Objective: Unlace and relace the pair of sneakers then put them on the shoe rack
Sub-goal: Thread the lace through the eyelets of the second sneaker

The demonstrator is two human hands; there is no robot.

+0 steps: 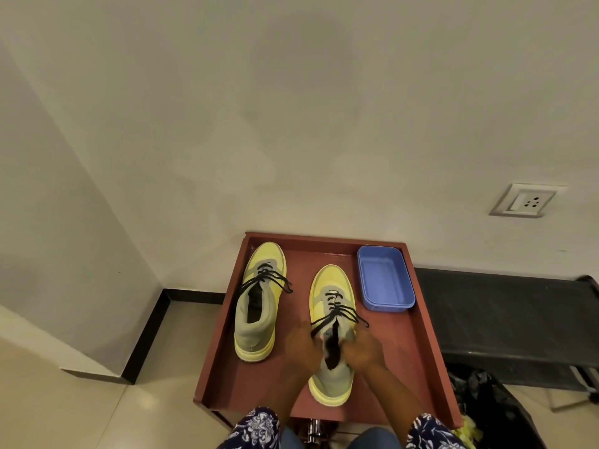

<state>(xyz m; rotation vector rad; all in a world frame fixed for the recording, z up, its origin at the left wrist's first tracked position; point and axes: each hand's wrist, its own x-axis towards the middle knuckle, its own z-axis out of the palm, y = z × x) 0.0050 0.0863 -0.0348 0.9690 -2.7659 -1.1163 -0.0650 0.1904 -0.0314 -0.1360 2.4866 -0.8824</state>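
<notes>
Two yellow sneakers stand on the red surface [418, 345]: the left sneaker [259, 303] alone, the right sneaker [332, 335] held at its collar by left hand [303, 348] and right hand [363, 348], fingers curled. One blue tub [384, 281] stands beside.

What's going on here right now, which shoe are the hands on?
A person is working on the right sneaker of a yellow-and-grey pair on a reddish-brown tray. The left hand and right hand are both at its collar, where its black lace ends, though the exact grip is blurred. The left sneaker stands untouched beside it, laced, with loose ends. A blue tub sits at the tray's far right corner.
</notes>
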